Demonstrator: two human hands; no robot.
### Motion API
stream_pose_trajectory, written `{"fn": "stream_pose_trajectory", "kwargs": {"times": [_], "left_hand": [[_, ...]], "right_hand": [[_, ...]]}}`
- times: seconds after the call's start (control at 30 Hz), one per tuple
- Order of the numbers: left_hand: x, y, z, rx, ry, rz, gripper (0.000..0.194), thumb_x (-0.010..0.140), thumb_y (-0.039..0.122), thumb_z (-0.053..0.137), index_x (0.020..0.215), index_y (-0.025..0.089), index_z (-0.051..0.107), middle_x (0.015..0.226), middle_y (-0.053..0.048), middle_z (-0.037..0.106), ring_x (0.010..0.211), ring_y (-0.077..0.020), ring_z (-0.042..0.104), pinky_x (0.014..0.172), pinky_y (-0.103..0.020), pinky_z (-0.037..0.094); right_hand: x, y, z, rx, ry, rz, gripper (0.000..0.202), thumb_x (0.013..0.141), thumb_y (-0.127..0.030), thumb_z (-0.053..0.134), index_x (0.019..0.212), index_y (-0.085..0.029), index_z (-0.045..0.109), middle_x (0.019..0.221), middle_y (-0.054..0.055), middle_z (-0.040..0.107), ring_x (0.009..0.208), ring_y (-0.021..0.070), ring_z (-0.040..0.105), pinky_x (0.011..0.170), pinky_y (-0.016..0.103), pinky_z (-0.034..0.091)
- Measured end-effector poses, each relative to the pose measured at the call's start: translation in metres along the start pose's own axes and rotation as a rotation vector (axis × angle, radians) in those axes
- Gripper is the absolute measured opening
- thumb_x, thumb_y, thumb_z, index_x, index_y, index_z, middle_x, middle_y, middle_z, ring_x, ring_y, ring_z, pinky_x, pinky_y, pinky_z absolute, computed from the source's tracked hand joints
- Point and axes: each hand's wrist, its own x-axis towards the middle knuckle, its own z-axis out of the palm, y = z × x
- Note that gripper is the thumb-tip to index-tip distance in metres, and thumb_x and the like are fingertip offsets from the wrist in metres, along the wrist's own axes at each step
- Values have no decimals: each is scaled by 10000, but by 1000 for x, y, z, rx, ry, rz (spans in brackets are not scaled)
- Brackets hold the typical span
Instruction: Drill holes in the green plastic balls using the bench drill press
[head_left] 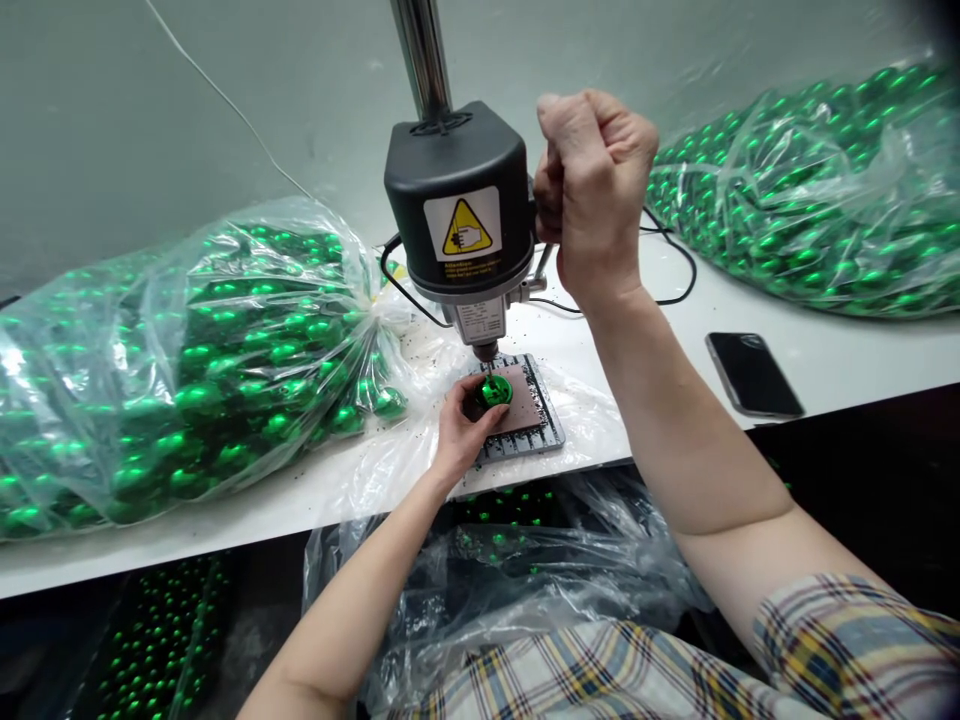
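Left hand [457, 428]: grip clamped on ball [497, 392], below drill [456, 165]
Right hand [598, 185]: grip clenched beside drill, contents hidden
Phone [754, 373]: right of drill

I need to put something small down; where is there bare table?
The table is bare around the phone, between the right forearm and right bag, roomiest right of the phone. A narrow strip shows in front of the left bag. Crowded: under the drill, with the left hand holding a ball, scraps on the plate and plastic beside it.
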Motion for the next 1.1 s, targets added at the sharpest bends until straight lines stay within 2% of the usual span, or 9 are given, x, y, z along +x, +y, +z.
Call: {"fn": "stream_pose_trajectory", "kwargs": {"times": [0.13,0.3,0.4,0.57,0.8,0.97,1.1], "left_hand": [[3,0,2,-64,20,-65,498,694,298,861,1129,186,644,1078,-78,724,990,-223,689,900,-375,556],[4,-3,3,-94,23,-94,525,646,298,883,1094,172,639,1042,-79,725,970,-225,689,895,-379,561],[4,-4,3,-105,15,-98,532,641,295,887,1091,168,634,1051,-86,725,982,-232,691,916,-395,559],[4,-7,5,-120,33,-86,529,642,320,892,1083,175,640,1054,-84,729,990,-237,698,922,-407,565],[4,-11,7,-148,35,-73,522,635,319,905,1066,182,644,1064,-82,733,998,-240,699,948,-422,560],[4,-12,7,-168,17,-75,540,644,335,909,1084,179,637,1079,-84,732,1006,-231,697,961,-414,552],[4,-12,6,-156,6,-60,536,659,330,903,1098,180,634,1087,-83,729,1011,-225,695,956,-400,551]], "right_hand": [[0,-3,1,-19,0,19,494,934,-149,543,532,-252,273,485,-60,267,382,91,196,377,289,213],[-3,-4,0,-49,-13,10,504,941,-112,530,536,-249,264,473,-70,265,375,79,213,372,276,225],[-14,-3,-5,-30,-16,-109,495,921,-111,551,541,-252,269,466,-68,278,378,85,242,380,282,219],[-43,4,-17,-43,4,-297,471,899,-216,627,548,-242,314,463,-64,323,393,84,262,414,282,234],[-69,24,-32,-59,59,-414,565,884,-395,667,562,-215,239,507,-55,201,418,82,264,444,291,216],[-77,33,-36,36,7,-500,532,896,-315,615,576,-194,208,499,-64,174,408,60,206,455,273,171],[-84,34,-40,33,5,-488,531,867,-262,618,550,-183,199,466,-65,202,410,65,177,469,289,177]]}}
